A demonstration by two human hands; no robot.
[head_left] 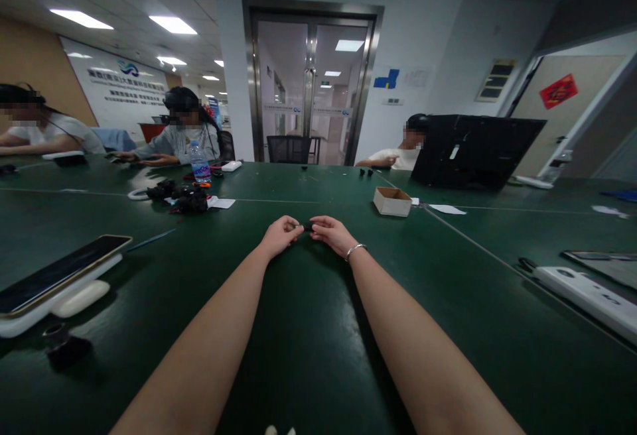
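Observation:
Both arms stretch forward over the dark green table (298, 329), and the hands meet near its middle. A small black piece (307, 227) shows between the fingertips, too small to name. My right hand (332, 233), with a silver bangle (355, 250) at the wrist, pinches it from the right. On the other side my left hand (279, 236) has thumb and fingers pressed together at the piece's left end. Whether the left fingers grip this same piece or a separate small part cannot be told, as the fingers cover it.
An open cardboard box (392, 203) stands beyond my right hand. To the left lie a phone (70, 269), a white rounded case (81, 298) and a black knob-like part (64, 345). A water bottle (200, 163), a power strip (587, 296) and a large black panel (472, 150) stand farther out. Several people sit around.

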